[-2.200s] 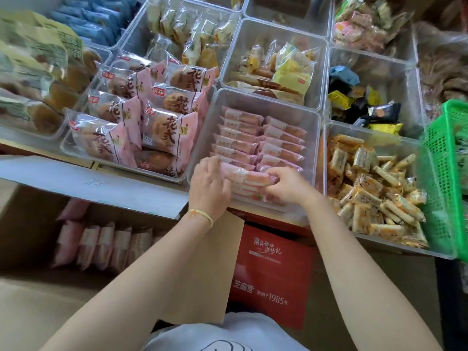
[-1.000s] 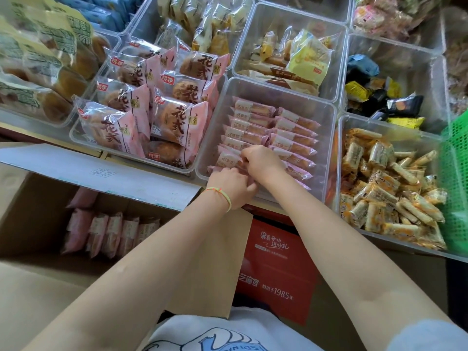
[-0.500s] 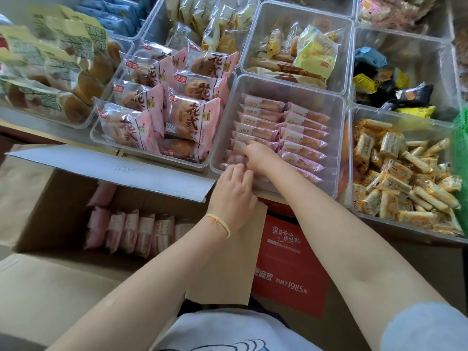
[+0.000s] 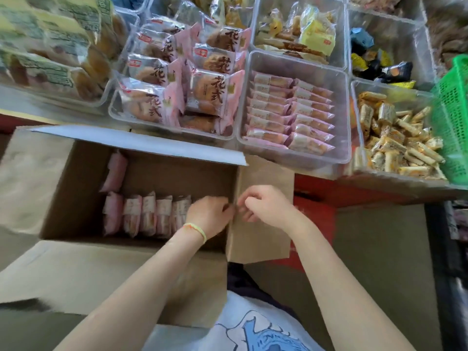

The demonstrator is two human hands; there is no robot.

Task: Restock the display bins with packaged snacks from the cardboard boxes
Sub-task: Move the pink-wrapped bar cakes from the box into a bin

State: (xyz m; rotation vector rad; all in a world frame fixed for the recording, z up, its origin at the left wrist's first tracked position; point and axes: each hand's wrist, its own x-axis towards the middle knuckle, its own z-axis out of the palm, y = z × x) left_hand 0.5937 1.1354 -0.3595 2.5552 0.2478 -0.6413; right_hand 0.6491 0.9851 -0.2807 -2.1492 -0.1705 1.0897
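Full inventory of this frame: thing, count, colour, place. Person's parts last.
cardboard box: one, brown, flaps open, lower left
pink packets in box: about seven, pink and white, standing in a row with one behind
pink-packet bin: one, clear, centre; two rows of pink packets
pastry bin: one, clear, left of it; pink-and-clear pastry bags
bar-snack bin: one, clear, right; many yellow-white bars
green-label bread bags: several, far left
yellow packets bin: one, clear, top centre
dark and yellow wrappers: several, upper right bin
green basket: one, right edge
red carton: one, under the bins
left hand: over the box's right end, wristband, grip empty as far as visible
right hand: over the box's right flap, fingers loosely curled
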